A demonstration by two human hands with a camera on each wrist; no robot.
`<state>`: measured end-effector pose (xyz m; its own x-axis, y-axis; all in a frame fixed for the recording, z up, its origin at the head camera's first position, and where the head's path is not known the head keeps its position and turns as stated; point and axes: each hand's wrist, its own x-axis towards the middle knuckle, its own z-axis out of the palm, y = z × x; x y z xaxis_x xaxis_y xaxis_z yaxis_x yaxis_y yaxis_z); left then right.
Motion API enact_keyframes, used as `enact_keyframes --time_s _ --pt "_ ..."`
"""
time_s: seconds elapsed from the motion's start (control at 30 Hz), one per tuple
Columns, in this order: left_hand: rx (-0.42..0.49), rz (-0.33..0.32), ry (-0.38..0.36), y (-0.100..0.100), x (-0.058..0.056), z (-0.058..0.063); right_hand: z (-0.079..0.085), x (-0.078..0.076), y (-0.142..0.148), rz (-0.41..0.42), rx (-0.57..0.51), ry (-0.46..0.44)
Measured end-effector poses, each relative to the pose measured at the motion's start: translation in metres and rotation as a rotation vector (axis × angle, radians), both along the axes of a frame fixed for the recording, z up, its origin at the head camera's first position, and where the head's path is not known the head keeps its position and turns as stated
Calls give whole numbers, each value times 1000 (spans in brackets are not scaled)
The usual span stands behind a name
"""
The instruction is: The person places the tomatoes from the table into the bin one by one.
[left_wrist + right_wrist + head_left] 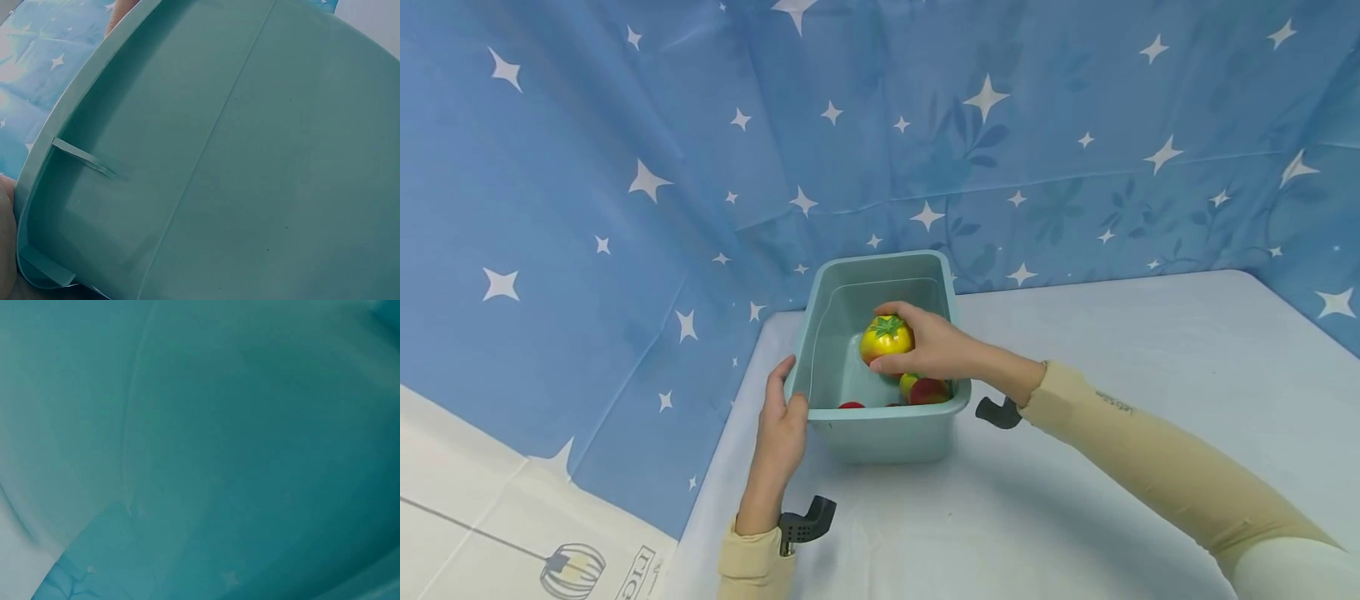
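A light teal plastic bin stands on the white table. My left hand grips its rim at the near left corner, fingers along the outer side and thumb at the front edge. Inside the bin, my right hand holds a glossy yellow-and-red toy tomato with green leaves on top, thumb on the near side and fingers on the far side. Just below that hand lie a red toy fruit and a small yellow one. Bin wall fills the left wrist view, with the bin's rim at left.
More red pieces peek over the bin's front wall, mostly hidden by it. A blue curtain with white stars hangs right behind the bin and along the left. The white table stretches off to the right.
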<state>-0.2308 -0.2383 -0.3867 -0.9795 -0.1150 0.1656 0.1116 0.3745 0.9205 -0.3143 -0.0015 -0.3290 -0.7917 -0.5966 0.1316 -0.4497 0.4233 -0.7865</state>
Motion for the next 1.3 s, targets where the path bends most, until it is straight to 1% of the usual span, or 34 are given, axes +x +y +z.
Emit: enact_keyframes --time_s 0.37,0.7,0.83,1.03,1.1,1.2,1.3 --pt "-14 5 9 1 -1 -1 0 4 6 -7 -42 -16" --pt "1 -7 14 1 1 -1 -1 7 23 -53 -69 47" --pt "4 -8 5 3 4 4 -3 8 31 -84 -46 129" --pt "4 1 -16 11 14 20 -7 9 48 -130 -45 266" --pt "0 4 -16 13 16 23 -8 9 55 -156 -41 323" --pt "3 3 -20 12 14 21 -10 8 65 -203 -8 407" --pt "-1 -1 -21 8 10 13 -14 7 77 -244 47 481"
